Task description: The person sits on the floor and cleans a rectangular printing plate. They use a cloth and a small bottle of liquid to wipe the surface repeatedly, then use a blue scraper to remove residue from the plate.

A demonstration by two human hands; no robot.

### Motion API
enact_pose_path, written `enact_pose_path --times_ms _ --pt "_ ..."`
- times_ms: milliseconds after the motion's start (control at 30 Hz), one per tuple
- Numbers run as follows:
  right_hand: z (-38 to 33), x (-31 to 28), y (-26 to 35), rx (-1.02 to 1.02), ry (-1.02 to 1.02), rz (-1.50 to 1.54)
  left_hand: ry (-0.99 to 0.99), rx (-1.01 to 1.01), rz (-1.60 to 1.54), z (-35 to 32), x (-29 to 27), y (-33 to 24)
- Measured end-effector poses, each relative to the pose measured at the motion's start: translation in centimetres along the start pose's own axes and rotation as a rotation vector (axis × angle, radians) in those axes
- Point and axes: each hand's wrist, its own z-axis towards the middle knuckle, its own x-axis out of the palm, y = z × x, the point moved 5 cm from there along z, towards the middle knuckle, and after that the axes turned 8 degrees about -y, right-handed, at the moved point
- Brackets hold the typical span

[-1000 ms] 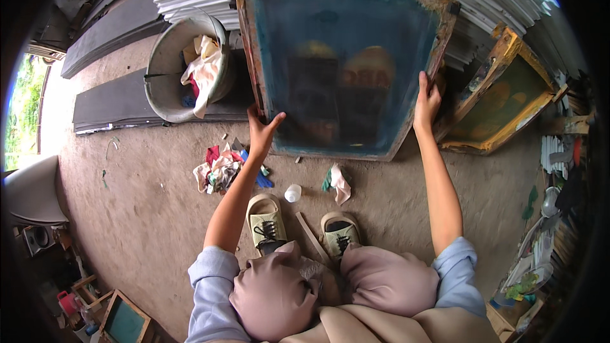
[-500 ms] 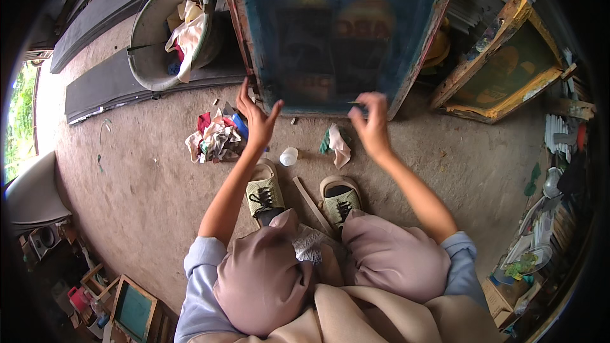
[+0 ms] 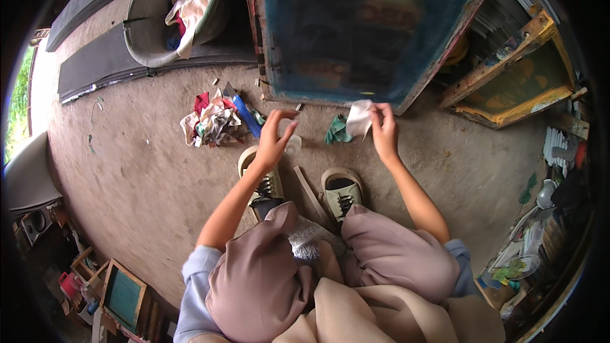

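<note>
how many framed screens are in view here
3 show clearly: a big blue screen at upper centre, a yellow-edged screen at upper right, and a small green screen at lower left. More may be hidden.

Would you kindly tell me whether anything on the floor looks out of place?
Cloth scraps lie heaped loose on the floor, though the nearby bucket holds similar cloths; that looks slightly untidy.
</note>
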Motion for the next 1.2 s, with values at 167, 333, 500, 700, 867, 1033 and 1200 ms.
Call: enact_pose_path --times_ms 167,333,500,700,867,1033,1200 --pt "1.3 -2.5 0.7 0.110 -0.191 0.195 0.568 0.143 0.488 2.7 8.2 -0.2" --pt "0.9 -3.5 -0.7 0.200 -0.169 0.204 0.654 0.418 0.862 3.2 13.7 -1.0" --pt "0.5 -2.0 -0.5 0.290 -0.118 0.268 0.582 0.533 0.930 2.9 13.8 2.0" --pt "0.4 0.1 2.6 0.249 -0.091 0.357 0.145 0.229 0.417 4.4 1.5 -4.3" --pt "-0.7 6.0 6.8 0.317 0.088 0.476 -0.263 -0.090 0.380 0.8 -13.6 -1.5" --pt "-0.4 11.5 7.4 0.274 0.257 0.507 -0.381 -0.253 0.544 -2.1 -17.2 2.3" --pt "-0.2 13.2 6.3 0.301 0.284 0.443 -0.035 -0.013 0.235 -4.6 -8.9 1.4"
